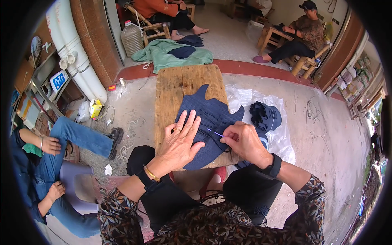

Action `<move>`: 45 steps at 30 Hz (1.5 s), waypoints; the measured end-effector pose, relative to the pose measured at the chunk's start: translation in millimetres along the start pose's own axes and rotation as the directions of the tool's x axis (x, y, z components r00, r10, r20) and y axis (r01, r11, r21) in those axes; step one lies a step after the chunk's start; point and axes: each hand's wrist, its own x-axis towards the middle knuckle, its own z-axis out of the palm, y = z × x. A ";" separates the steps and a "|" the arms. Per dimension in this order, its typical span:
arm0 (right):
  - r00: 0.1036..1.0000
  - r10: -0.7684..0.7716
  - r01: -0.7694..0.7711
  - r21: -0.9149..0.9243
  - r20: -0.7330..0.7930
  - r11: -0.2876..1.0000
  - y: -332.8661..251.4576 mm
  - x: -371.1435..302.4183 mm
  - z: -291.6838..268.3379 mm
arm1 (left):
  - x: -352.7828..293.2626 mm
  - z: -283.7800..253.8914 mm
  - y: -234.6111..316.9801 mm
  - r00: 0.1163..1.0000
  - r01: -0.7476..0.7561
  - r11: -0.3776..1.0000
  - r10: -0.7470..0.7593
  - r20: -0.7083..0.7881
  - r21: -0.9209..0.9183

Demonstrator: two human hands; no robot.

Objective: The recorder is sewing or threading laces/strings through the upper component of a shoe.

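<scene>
A dark navy piece of cloth point(200, 104) with pointed corners lies spread on the small wooden table point(171, 81). Narrow dark strips run across its middle. My left hand point(179, 141) rests flat on the cloth's left part, fingers spread, with a ring on one finger. My right hand point(247, 139) pinches a thin purple stick-like tool point(214, 132), whose tip points left and touches or lies just above the strips. The tool's exact kind is too small to make out, and its other end is hidden in my fingers.
Right of the table, a stack of navy cloth pieces point(265, 116) sits on clear plastic sheeting point(281, 141). A green cloth point(157, 53) with dark pieces lies beyond the table, beside a large plastic jug point(132, 38). A seated person point(49, 163) is close at left; others sit farther back.
</scene>
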 end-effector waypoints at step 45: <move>0.942 0.307 -0.326 0.153 0.135 0.933 -10.6 48.5 27.3 | -36.7 2.6 34.3 0.993 -0.097 0.986 0.105 0.048 -0.136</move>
